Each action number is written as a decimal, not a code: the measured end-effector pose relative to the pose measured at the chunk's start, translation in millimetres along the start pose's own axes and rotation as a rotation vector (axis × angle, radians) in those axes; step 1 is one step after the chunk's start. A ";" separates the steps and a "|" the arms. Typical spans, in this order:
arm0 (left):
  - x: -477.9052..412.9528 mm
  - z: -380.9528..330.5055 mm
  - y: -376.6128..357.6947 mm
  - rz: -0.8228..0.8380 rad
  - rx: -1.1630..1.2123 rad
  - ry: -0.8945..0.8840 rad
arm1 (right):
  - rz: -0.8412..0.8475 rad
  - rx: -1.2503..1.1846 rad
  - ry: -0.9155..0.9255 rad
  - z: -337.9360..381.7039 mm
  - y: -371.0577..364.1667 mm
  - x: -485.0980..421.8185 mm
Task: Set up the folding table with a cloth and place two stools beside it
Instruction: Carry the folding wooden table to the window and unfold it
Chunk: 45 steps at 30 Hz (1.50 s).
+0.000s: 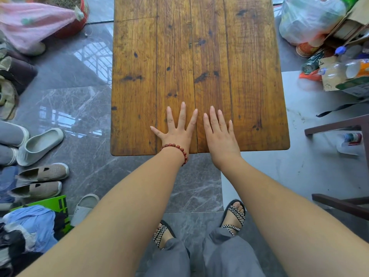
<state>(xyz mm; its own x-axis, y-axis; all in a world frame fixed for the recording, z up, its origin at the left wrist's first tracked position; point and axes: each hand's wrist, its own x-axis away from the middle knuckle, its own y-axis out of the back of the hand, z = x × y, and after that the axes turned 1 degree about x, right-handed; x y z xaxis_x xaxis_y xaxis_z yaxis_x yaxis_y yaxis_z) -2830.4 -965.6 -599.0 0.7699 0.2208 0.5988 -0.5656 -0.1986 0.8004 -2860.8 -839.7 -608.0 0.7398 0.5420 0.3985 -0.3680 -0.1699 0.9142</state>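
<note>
Now, folding table (199, 56): stood on the tiled floor (83, 100), its long axis and planks pointed straight away from the person.
Left hand (176, 132): pressed flat on the table's near end, fingers straight and splayed, nothing gripped.
Right hand (219, 134): laid flat just right of the table's centre seam, fingers straight, nothing held.
Shoes (40, 145): scattered left of the table.

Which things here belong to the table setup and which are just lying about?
Job: table, left hand and right hand flat on it; dark frame, maybe a stool.
Lying about: shoes, plastic bag, bottles, pink netting.
</note>
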 end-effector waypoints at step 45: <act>272.6 38.4 305.7 -0.427 0.571 -0.208 | -0.470 -0.597 0.045 81.4 365.9 174.3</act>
<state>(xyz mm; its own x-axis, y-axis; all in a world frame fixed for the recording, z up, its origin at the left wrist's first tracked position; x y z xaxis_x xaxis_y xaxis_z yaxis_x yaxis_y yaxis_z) -2782.0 -1002.8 -192.2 0.9604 0.2160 0.1757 -0.0063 -0.6141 0.7892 -2820.7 -874.4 -198.1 0.8750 0.4827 -0.0380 -0.2714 0.5540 0.7870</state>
